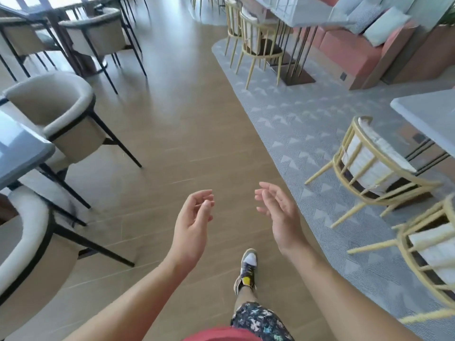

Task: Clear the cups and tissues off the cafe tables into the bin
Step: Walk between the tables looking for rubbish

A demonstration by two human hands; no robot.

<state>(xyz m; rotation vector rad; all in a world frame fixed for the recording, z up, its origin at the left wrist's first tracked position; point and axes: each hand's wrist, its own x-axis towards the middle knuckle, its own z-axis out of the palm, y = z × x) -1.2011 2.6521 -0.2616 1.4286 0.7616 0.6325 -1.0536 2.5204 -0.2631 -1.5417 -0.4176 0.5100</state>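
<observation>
My left hand (194,222) and my right hand (278,215) are both held out in front of me over the wooden floor, palms facing each other, fingers loosely curled. Neither hand holds anything. No cup, tissue or bin shows in this view. A grey table (17,153) stands at the left edge and a pale table (428,114) at the right edge; I see nothing lying on the parts of them that show.
Beige tub chairs (59,114) with black legs line the left. Yellow-framed chairs (369,163) stand on a grey patterned rug (295,124) at the right. A pink bench (349,48) with cushions sits at the far right. A wooden aisle runs ahead between them.
</observation>
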